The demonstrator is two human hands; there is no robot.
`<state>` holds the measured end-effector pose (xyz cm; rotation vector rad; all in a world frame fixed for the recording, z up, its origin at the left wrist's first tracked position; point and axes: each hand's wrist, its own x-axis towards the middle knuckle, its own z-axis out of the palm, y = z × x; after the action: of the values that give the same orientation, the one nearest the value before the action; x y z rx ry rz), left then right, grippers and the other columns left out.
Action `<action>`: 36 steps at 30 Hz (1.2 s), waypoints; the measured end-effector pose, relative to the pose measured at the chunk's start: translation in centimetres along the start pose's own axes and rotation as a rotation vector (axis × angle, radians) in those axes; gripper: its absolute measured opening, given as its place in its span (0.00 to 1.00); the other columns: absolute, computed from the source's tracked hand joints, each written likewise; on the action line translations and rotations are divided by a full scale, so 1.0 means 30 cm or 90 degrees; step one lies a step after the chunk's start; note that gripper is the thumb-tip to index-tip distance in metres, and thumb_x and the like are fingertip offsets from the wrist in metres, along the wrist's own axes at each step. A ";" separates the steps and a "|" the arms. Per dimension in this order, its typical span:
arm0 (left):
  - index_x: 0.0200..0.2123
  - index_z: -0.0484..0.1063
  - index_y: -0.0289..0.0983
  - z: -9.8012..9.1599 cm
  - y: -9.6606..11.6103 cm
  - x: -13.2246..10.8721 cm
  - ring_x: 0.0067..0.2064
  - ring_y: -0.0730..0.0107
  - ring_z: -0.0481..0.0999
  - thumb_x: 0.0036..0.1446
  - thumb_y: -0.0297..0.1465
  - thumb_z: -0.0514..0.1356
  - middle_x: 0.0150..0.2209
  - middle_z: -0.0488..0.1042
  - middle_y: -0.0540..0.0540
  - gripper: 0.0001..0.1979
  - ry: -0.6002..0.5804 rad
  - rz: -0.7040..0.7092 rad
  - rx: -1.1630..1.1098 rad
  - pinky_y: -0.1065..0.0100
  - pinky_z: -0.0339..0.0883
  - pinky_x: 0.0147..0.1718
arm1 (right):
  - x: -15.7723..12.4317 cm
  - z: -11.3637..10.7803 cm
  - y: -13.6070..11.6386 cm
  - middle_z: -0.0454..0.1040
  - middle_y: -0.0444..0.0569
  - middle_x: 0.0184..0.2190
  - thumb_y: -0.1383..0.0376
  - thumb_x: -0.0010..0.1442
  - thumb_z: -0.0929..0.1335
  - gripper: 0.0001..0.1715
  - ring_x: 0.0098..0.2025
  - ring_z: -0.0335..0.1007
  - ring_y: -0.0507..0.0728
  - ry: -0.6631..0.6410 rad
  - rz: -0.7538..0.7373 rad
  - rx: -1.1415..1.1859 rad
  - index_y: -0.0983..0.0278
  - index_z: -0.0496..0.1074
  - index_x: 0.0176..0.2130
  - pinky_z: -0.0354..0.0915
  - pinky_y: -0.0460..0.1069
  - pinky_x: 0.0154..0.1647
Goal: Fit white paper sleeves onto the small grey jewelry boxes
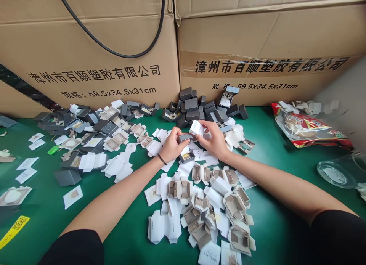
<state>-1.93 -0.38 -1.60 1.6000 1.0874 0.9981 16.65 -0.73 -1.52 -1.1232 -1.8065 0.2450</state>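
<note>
Near the middle of the table, my left hand [170, 146] grips a small dark grey box [185, 137] between thumb and fingers. My right hand [214, 140] pinches a white folded card piece [196, 127] just above and beside that box. Right below them lies an open dark box [187, 156] with something yellowish inside. Torn white and brown card inserts [180, 190] spread over the table toward me. Behind my hands is a heap of dark grey boxes [191, 105], one standing with its lid up.
Large cardboard cartons [100, 40] line the back edge, with a black cable [114, 53] hanging in front. More dark boxes and papers [85, 131] are piled at left. A red food packet [311, 127] and a clear plastic container [337, 171] sit at right on the green table [122, 227].
</note>
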 end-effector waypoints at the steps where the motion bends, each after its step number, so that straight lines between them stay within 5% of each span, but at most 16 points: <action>1: 0.36 0.54 0.40 0.001 0.001 -0.002 0.33 0.69 0.74 0.51 0.32 0.59 0.30 0.72 0.51 0.14 0.002 0.007 -0.001 0.66 0.67 0.34 | 0.000 -0.001 0.000 0.72 0.52 0.44 0.62 0.55 0.67 0.20 0.42 0.66 0.59 -0.004 0.000 0.005 0.61 0.66 0.49 0.68 0.55 0.42; 7: 0.49 0.62 0.39 0.001 0.013 0.004 0.39 0.68 0.75 0.55 0.31 0.56 0.40 0.72 0.46 0.17 0.038 0.063 -0.009 0.64 0.69 0.42 | -0.002 -0.004 -0.006 0.72 0.52 0.45 0.59 0.57 0.66 0.21 0.43 0.67 0.60 -0.006 -0.003 0.022 0.60 0.65 0.50 0.68 0.56 0.42; 12: 0.40 0.70 0.38 -0.001 0.009 0.014 0.41 0.67 0.73 0.55 0.35 0.56 0.45 0.70 0.45 0.10 0.095 0.063 -0.049 0.64 0.72 0.40 | 0.003 -0.011 -0.003 0.72 0.53 0.45 0.57 0.58 0.65 0.21 0.45 0.66 0.62 0.051 0.005 -0.015 0.60 0.66 0.50 0.67 0.57 0.42; 20: 0.38 0.62 0.38 -0.009 -0.002 0.013 0.41 0.67 0.73 0.55 0.36 0.57 0.38 0.70 0.45 0.10 0.246 0.083 -0.069 0.64 0.69 0.42 | 0.006 -0.010 0.009 0.70 0.53 0.47 0.57 0.59 0.64 0.22 0.45 0.66 0.60 0.062 0.004 0.025 0.61 0.65 0.51 0.69 0.55 0.41; 24: 0.38 0.61 0.38 0.003 0.017 -0.006 0.37 0.70 0.72 0.57 0.38 0.56 0.34 0.68 0.47 0.11 0.217 0.148 -0.036 0.65 0.68 0.41 | 0.000 -0.009 -0.003 0.71 0.53 0.48 0.58 0.59 0.65 0.21 0.46 0.67 0.60 0.033 -0.027 0.029 0.61 0.65 0.51 0.69 0.57 0.45; 31: 0.48 0.59 0.38 0.002 0.019 -0.012 0.36 0.70 0.68 0.57 0.45 0.53 0.37 0.65 0.46 0.21 0.039 0.136 0.074 0.67 0.64 0.40 | 0.004 -0.013 -0.017 0.70 0.53 0.48 0.56 0.59 0.65 0.23 0.47 0.68 0.58 -0.014 -0.041 0.125 0.60 0.64 0.53 0.71 0.54 0.46; 36: 0.46 0.62 0.37 -0.003 0.015 -0.007 0.40 0.66 0.68 0.53 0.55 0.48 0.41 0.67 0.43 0.29 0.004 0.123 0.077 0.67 0.62 0.39 | -0.005 0.000 -0.025 0.73 0.53 0.45 0.55 0.59 0.64 0.24 0.42 0.71 0.57 -0.139 -0.055 0.144 0.61 0.65 0.52 0.70 0.54 0.43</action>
<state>-1.97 -0.64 -1.16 1.8290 1.0287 1.0817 16.24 -1.26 -1.16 -0.8834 -1.9579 0.5241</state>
